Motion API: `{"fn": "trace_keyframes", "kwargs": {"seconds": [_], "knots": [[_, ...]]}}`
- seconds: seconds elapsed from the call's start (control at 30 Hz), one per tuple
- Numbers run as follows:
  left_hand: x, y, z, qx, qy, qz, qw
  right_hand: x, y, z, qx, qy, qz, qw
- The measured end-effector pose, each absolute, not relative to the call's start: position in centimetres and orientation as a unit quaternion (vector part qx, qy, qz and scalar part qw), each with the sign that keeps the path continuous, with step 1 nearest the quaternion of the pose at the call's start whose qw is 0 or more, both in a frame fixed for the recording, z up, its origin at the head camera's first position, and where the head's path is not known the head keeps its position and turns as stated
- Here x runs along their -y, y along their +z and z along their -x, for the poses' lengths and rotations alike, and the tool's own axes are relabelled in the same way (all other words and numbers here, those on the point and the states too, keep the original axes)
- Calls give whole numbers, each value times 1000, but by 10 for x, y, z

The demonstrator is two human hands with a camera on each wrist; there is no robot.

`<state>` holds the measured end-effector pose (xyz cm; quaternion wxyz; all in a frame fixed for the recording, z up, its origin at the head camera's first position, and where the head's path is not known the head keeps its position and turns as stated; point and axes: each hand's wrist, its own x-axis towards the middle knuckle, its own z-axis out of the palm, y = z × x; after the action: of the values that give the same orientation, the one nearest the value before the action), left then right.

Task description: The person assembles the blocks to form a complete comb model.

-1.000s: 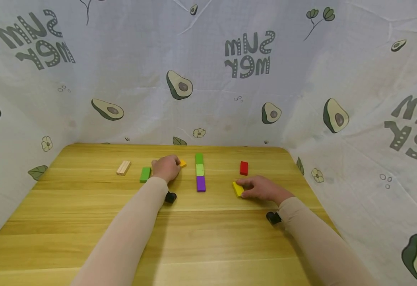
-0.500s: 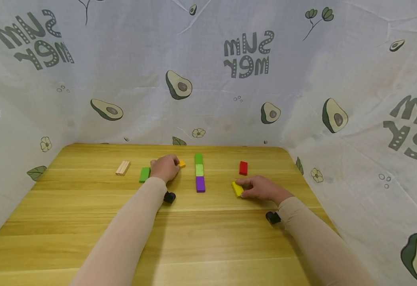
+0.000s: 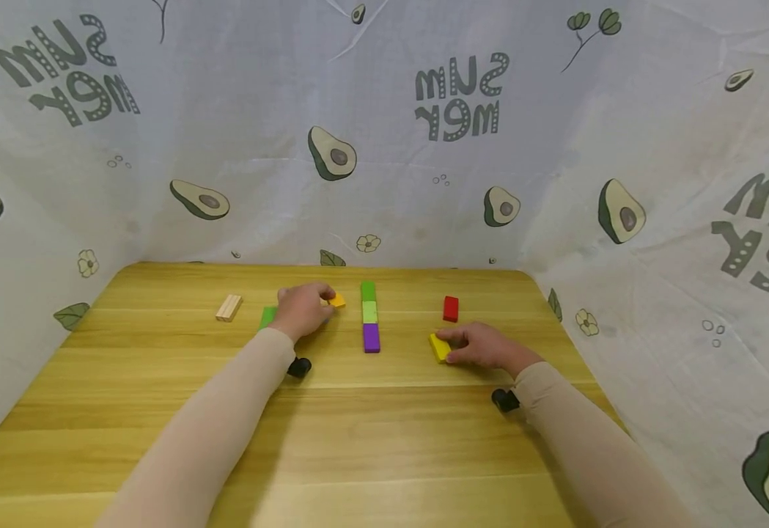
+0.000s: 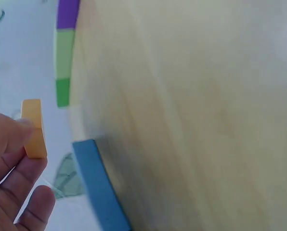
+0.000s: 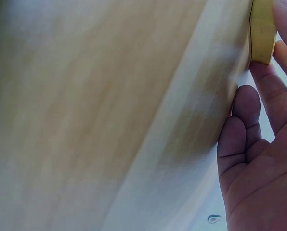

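My left hand (image 3: 303, 309) pinches an orange block (image 4: 33, 129) between thumb and fingers, left of the row at the middle of the table. A blue block (image 4: 100, 185) lies close by in the left wrist view; in the head view the hand hides nearly all of it. Partly behind that wrist is a green block (image 3: 268, 317). On the right, my right hand (image 3: 483, 346) holds a yellow block (image 3: 440, 347) by its ends, thumb and fingers around it; the right wrist view shows the yellow block (image 5: 262, 33) at the fingertips.
A line of green (image 3: 368, 290), light green (image 3: 370, 312) and purple (image 3: 372, 338) blocks runs end to end between the hands. Beyond the right hand sits a red block (image 3: 451, 309). A plain wood block (image 3: 229, 308) lies far left. Patterned cloth (image 3: 384, 147) surrounds the table (image 3: 384, 455).
The left wrist and forearm have swung a little to the left, covering more of the green block beside it. The right hand stays on the yellow block as before.
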<state>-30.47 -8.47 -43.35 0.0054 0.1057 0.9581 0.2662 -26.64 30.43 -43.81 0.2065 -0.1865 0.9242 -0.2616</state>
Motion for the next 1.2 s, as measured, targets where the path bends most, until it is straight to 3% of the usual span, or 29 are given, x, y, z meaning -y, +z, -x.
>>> {"fn": "trace_keyframes", "kwargs": {"seconds": [0.67, 1.2], "knots": [[65, -427, 240, -929, 276, -241, 54, -304, -435, 267, -924, -263, 175, 214], [49, -438, 223, -931, 219, -282, 78, -303, -435, 267, -921, -268, 181, 219]]}}
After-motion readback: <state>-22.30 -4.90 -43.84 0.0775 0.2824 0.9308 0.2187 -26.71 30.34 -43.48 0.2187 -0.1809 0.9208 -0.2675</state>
